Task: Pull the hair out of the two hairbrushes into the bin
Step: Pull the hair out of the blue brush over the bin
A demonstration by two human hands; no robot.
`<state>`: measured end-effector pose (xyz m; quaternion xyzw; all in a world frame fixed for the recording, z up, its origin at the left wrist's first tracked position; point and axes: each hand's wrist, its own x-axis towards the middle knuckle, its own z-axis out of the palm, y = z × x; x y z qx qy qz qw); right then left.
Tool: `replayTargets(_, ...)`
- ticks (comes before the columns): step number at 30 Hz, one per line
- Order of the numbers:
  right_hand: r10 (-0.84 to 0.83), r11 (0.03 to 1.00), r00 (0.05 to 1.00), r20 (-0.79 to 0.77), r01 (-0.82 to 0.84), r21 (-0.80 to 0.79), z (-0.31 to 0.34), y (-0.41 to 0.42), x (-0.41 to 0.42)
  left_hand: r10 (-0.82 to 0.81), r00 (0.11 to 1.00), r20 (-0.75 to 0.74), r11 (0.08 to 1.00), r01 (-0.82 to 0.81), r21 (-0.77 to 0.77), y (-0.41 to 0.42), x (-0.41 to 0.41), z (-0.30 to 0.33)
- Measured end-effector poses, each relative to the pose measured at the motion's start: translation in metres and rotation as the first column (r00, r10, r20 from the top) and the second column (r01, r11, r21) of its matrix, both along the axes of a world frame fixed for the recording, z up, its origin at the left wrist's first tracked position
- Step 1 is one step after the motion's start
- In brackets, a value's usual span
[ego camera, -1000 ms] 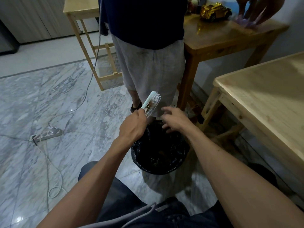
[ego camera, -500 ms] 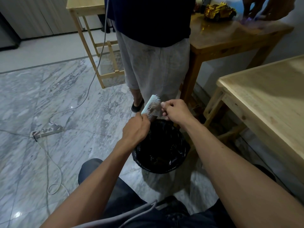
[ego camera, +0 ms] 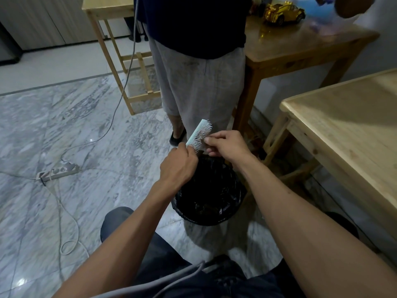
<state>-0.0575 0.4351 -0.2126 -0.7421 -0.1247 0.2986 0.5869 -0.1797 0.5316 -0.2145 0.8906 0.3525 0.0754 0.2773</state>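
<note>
Home rm – marble floor, wood tables, toy car.

Both forearms are bare from elbow to wrist — no sleeves, watch or bands show on either. The left hand and right hand wear no gloves or rings. Dark trousers cover the legs, and a grey cord — thin, pale — crosses the lap.

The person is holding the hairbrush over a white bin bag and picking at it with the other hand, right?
Not quite: the head view shows the bin lined with a black bag, not a white one. The rest holds: the left hand holds the hairbrush above it while the right hand picks at the bristles.
</note>
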Motion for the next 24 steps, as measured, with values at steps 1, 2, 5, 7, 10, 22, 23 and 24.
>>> replayTargets(1,-0.056,0.998,0.998,0.003,0.056,-0.022,-0.002,0.0,0.003,0.004,1.0,-0.003,1.0,-0.004,0.009,0.002,0.0,-0.001)
replayTargets(2,-0.107,0.992,0.994,0.013,0.107,-0.06,-0.004,-0.001,0.006,0.015,1.0,-0.004,1.0,-0.015,0.011,0.006,-0.001,-0.002)
replayTargets(5,-0.24,0.951,0.969,0.051,0.245,-0.186,-0.002,-0.014,0.014,0.057,0.998,0.01,0.998,-0.057,0.001,0.015,-0.006,-0.002)
replayTargets(7,-0.246,0.936,0.968,0.055,0.252,-0.246,-0.006,-0.025,0.018,0.061,0.998,0.009,0.998,-0.061,0.009,0.018,-0.007,0.0)
replayTargets(10,-0.12,0.937,0.992,0.038,0.126,-0.325,-0.016,-0.027,0.013,0.042,0.999,0.016,0.999,-0.042,0.003,0.015,-0.006,0.0)
replayTargets(22,-0.044,0.998,0.967,0.252,0.054,-0.033,0.012,-0.014,-0.003,-0.001,1.0,0.01,0.999,0.0,0.05,0.006,0.0,-0.002)
replayTargets(23,-0.034,0.999,0.962,0.27,0.043,-0.028,0.013,-0.011,-0.004,-0.007,1.0,0.014,0.999,0.006,0.054,0.004,0.0,-0.002)
replayTargets(24,-0.034,0.998,0.957,0.287,0.045,-0.034,0.014,-0.008,-0.005,-0.01,1.0,0.019,0.998,0.009,0.06,0.001,0.001,-0.001)
